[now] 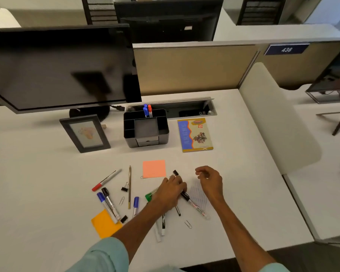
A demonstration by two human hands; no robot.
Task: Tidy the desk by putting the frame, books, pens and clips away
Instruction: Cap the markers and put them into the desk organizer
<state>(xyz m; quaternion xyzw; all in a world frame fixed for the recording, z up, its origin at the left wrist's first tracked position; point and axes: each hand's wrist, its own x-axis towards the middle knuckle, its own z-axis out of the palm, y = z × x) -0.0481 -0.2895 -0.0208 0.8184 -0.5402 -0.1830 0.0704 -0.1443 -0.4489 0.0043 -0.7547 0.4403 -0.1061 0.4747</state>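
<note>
Here, left grip (171, 193) clutches black marker (185, 197) amid clips (188, 224); right grip (210, 181) hangs slack.

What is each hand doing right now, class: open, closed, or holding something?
Left hand: grips several markers.
Right hand: open, fingers loosely curled, holding nothing.

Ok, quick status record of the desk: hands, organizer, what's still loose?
left hand: grips pens
right hand: loosely curled, nothing seen in it
organizer: three markers standing in back slot
frame: upright, left of organizer
book: flat, right of organizer
loose: whiteboard markers, pencil, paper clips, binder clips
</note>
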